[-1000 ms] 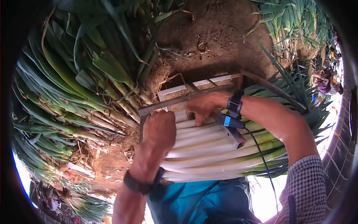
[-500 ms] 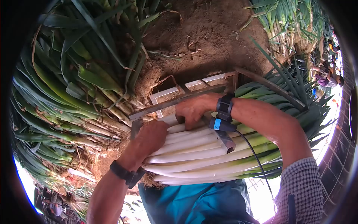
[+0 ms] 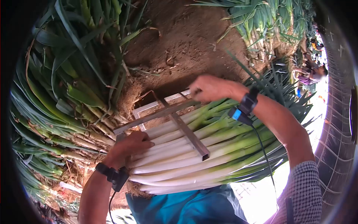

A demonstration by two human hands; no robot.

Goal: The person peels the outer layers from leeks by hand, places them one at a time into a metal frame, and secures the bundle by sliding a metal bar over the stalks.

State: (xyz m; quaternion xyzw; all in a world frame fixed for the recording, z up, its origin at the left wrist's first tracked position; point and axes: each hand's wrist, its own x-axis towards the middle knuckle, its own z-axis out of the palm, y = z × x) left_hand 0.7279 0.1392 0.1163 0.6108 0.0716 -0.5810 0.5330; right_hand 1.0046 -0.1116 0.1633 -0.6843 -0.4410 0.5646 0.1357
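Note:
A thick row of leeks (image 3: pixel 175 160), white shafts to the left and green leaves to the right, lies in a metal frame (image 3: pixel 149 116). One bar (image 3: pixel 190 137) of the frame juts over the shafts. My left hand (image 3: pixel 132 146) bends its fingers over the white shafts near the root ends, beside the frame's left corner. My right hand (image 3: pixel 214 88) is closed at the far side of the frame, by the end of its long rail. What its fingers hold, if anything, is hidden. Black bands with small devices and cables are on both wrists.
Big heaps of untrimmed leeks (image 3: pixel 56 108) stand close on the left, with more leeks (image 3: pixel 268 30) at the back right. Brown soil (image 3: pixel 179 44) lies beyond the frame. Teal cloth (image 3: pixel 179 207) covers my lap. Another person (image 3: pixel 311 72) is far off right.
My right hand has moved away from the white shafts, up and right to the frame's far side. My left hand has shifted slightly down-left. The view has shifted, and more of the jutting bar shows.

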